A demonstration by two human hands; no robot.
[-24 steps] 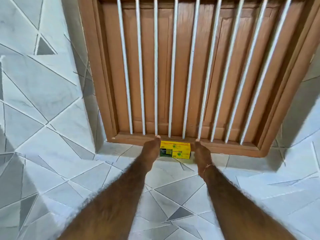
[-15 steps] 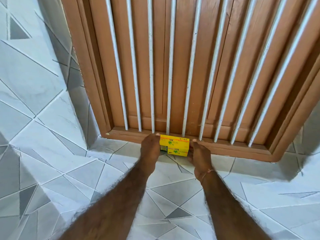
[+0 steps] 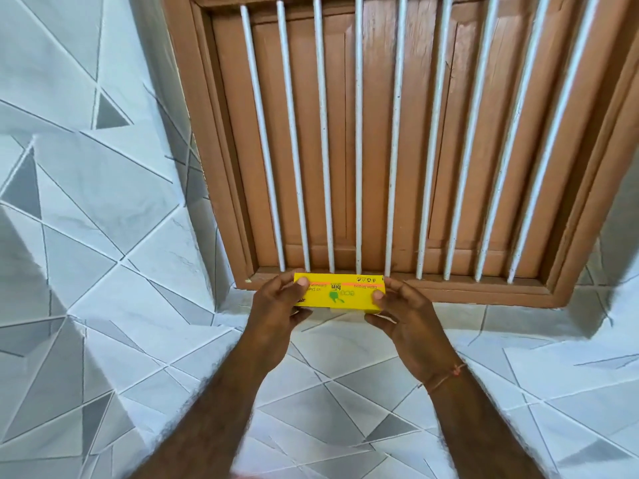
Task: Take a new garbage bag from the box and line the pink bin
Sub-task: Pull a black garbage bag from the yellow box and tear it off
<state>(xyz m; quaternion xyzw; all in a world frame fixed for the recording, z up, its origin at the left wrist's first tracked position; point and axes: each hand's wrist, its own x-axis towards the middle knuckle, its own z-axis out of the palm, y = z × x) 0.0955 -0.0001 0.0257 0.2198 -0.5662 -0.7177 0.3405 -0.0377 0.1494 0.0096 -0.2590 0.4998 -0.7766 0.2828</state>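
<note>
A small yellow garbage-bag box (image 3: 340, 294) with green print is held level in front of the window's lower frame. My left hand (image 3: 276, 305) grips its left end, thumb on top. My right hand (image 3: 403, 311) grips its right end, thumb on the top face. The box looks closed. The pink bin is not in view.
A brown wooden shuttered window (image 3: 380, 140) with white vertical bars (image 3: 358, 133) fills the upper middle. Its sill ledge (image 3: 484, 326) and the surrounding wall (image 3: 86, 202) are covered in grey and white triangle-pattern tiles.
Both hands closed on the box's ends and lifted it off the tiled ledge, turning its broad yellow face up towards me.
</note>
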